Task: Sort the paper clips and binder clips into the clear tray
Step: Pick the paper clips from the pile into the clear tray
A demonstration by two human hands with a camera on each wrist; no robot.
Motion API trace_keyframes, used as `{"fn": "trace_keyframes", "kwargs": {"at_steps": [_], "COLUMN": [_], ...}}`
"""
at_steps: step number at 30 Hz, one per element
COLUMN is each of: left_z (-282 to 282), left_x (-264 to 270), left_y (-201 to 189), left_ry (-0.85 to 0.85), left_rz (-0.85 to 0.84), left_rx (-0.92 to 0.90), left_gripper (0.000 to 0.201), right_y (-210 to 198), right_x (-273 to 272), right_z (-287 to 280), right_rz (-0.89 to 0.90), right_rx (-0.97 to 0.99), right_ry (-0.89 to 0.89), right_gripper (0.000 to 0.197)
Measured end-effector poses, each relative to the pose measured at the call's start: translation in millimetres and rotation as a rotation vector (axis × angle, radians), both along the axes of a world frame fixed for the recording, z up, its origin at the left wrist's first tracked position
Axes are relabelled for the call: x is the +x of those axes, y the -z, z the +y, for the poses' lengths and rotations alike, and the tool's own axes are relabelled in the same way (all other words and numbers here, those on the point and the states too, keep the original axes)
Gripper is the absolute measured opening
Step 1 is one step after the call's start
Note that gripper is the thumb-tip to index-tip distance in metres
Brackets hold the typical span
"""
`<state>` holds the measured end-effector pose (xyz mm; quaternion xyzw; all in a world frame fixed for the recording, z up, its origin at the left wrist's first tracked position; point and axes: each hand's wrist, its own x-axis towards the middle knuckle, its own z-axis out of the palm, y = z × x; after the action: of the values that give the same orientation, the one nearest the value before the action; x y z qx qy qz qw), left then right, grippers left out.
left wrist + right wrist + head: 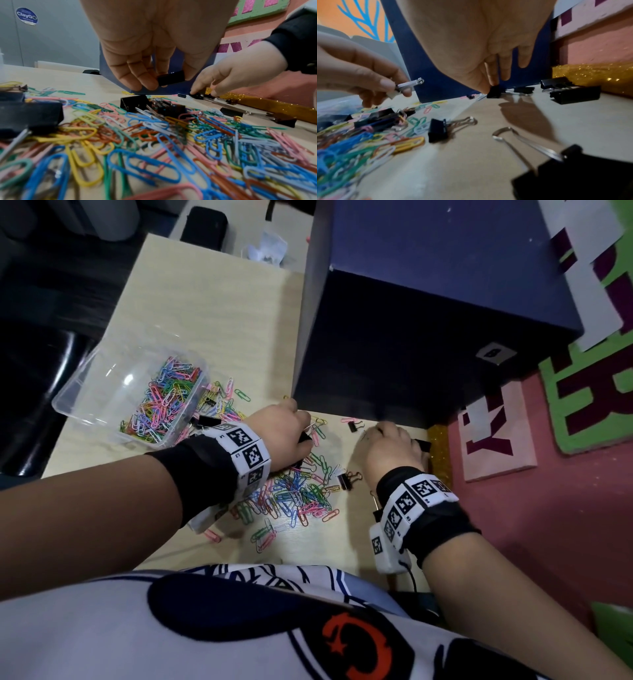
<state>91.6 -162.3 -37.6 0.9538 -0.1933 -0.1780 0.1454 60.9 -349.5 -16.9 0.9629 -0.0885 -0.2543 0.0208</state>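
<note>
A clear tray (73, 402) at the table's left holds many coloured paper clips (164, 402). More paper clips (291, 491) lie heaped on the table beneath my left wrist. My left hand (164, 81) hovers above the heap and pinches a black binder clip (170, 77) between thumb and fingers; its silver handles (410, 84) show in the right wrist view. My right hand (491, 88) is down at the table by the blue box, thumb and forefinger pinching a small black binder clip (494, 92).
A large dark blue box (428, 337) stands right behind both hands. A gold glitter strip (438, 450) and pink wall (513, 525) bound the right side. Loose black binder clips lie about (346, 481) (354, 426) (437, 129) (573, 93), a big one (573, 175) near my right wrist.
</note>
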Motion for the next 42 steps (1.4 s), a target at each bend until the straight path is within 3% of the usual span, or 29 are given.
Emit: {"fn": "trace_keyframes", "kwargs": {"at_steps": [4,9,11,16,25,27,32,35,37,39,42], "left_z": [2,3,4,5,3,4,3,4,5,5,3], "left_x": [0,0,0,-2,-2,-2,-4,-3,-2,-1,-1], "left_y": [-1,-3,-4,-5,-4,-3,-3,-4,-3,-3,-2], "left_ry": [-0.008,-0.024,-0.028,-0.008,-0.038,-0.059,-0.093,-0.105,-0.107,-0.105,-0.098], "left_rz": [-0.018,-0.030,-0.033,-0.042,-0.038,-0.043,-0.045,-0.048,-0.044,-0.046,-0.055], "left_rx": [-0.015,-0.017,-0.027,-0.017,0.028,0.006,-0.062,-0.086,-0.096,-0.097,-0.068], "left_gripper": [0.037,0.039,0.038,0.036,0.034,0.033,0.033,0.033,0.032,0.032,0.033], "right_y": [9,11,9,10,9,9,22,23,18,13,12], "right_x": [-6,-12,-7,8,4,7,9,6,2,-1,-2], "right_z": [10,28,29,12,-4,-2,14,25,30,26,11], "right_rz": [0.008,0.012,-0.043,0.001,-0.028,-0.078,-0.045,0.072,0.098,0.014,-0.046], "right_rx": [-0.007,0.116,0.174,0.239,0.038,0.139,0.341,0.393,0.447,0.483,0.352], "right_ry": [-0.160,-0.265,-0.190,-0.089,-0.023,0.001,-0.132,-0.256,-0.301,-0.240,-0.160], "right_gripper": [0.078,0.056,0.050,0.071,0.051,0.055,0.070,0.079,0.071,0.053,0.027]}}
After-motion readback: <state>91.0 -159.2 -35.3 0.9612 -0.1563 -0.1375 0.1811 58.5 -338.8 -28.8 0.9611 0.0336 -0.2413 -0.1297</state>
